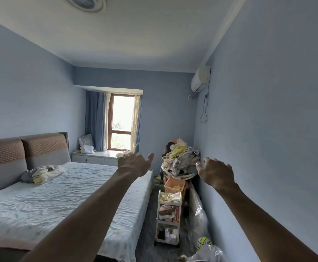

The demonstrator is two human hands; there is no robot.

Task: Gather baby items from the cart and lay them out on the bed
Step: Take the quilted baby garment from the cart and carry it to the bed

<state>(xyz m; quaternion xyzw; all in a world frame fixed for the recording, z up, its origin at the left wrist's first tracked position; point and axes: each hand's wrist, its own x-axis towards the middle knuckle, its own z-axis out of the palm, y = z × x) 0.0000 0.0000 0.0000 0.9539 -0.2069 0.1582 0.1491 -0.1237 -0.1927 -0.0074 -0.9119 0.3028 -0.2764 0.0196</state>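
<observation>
Holding folded cloths on three tiers, the cart (168, 218) stands beside the bed (59, 195); both hands (133, 163) (215, 173) empty, fingers relaxed.

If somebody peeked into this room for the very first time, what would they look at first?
Probably the two bare arms stretched out in front, left hand and right hand both empty. Then the white cart stuffed with baby things by the right wall, and the big bed on the left with a small pile of clothes near its headboard.
</observation>
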